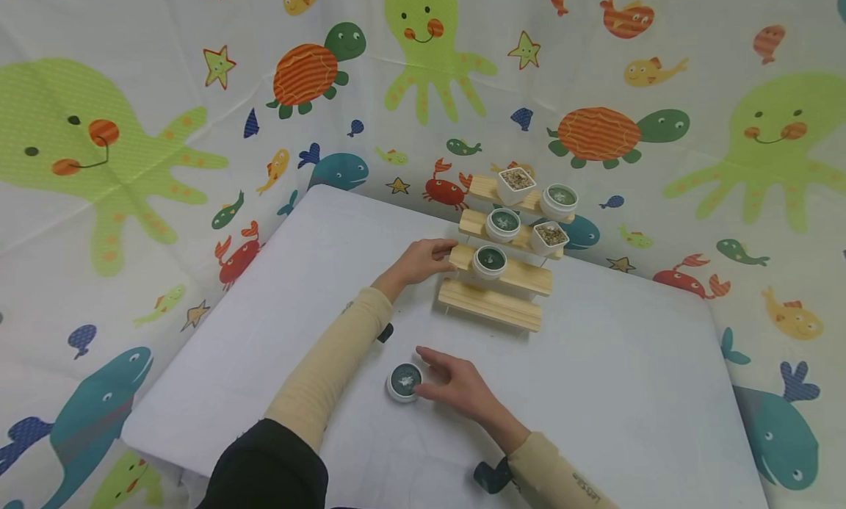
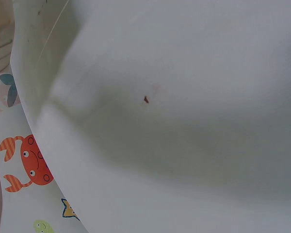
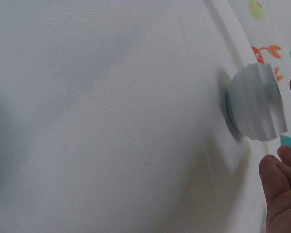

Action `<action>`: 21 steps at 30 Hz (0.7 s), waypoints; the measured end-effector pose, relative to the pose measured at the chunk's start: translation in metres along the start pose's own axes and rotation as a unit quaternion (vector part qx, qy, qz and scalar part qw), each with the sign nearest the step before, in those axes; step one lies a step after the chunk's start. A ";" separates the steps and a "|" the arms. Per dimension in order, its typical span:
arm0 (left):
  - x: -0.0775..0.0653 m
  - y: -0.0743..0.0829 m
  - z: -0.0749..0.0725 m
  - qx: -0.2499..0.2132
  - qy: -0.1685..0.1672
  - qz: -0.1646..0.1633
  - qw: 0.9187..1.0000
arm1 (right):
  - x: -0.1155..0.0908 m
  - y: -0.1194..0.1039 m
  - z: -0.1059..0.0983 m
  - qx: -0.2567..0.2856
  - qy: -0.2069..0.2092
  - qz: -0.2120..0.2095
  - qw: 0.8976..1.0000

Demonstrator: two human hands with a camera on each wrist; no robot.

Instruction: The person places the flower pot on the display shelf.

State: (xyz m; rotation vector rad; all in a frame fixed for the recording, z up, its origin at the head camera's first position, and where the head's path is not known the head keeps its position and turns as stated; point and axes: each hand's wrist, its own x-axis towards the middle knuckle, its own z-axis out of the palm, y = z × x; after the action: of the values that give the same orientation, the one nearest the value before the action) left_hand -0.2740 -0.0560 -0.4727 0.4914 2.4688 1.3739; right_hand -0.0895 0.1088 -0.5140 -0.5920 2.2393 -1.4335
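Note:
A stepped wooden shelf stand (image 1: pixel 490 303) carries small white pots at the back of the white table. My left hand (image 1: pixel 423 261) is at the left end of its second-lowest step, fingertips right at the wood. In front of me, a round white pot (image 1: pixel 405 382) with a dark green top and a pale mark stands upright on the table. Beside its right side is my right hand (image 1: pixel 461 385), thumb near the rim and fingers spread. The right wrist view shows the pot's ribbed white side (image 3: pixel 256 103) with fingers (image 3: pixel 274 182) apart from it.
On the stand are round green-topped pots (image 1: pixel 490 261), (image 1: pixel 504 224), (image 1: pixel 559 200) and square pots of grainy filling (image 1: pixel 516 184), (image 1: pixel 550 237). The white table (image 1: pixel 628 391) reaches a sea-animal curtain (image 1: pixel 489 83) behind. Dark wrist devices (image 1: pixel 492 477) sit on both forearms.

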 end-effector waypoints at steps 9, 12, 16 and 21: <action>-0.001 0.001 0.000 -0.003 0.001 -0.003 1.000 | 0.001 0.006 0.009 -0.026 0.008 -0.021 0.999; -0.001 0.001 0.000 -0.001 0.001 0.001 1.000 | 0.000 0.007 0.011 -0.036 0.010 -0.038 0.999; -0.001 0.000 0.000 0.001 0.000 0.001 1.000 | 0.001 0.008 0.013 -0.039 0.005 -0.049 0.998; 0.000 0.000 0.000 -0.002 0.001 0.000 1.000 | 0.001 0.007 0.015 -0.052 -0.006 -0.042 0.998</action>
State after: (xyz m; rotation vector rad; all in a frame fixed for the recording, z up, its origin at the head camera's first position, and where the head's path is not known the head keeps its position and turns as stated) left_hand -0.2739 -0.0562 -0.4728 0.4906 2.4676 1.3796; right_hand -0.0828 0.0999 -0.5268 -0.7352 2.3158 -1.3560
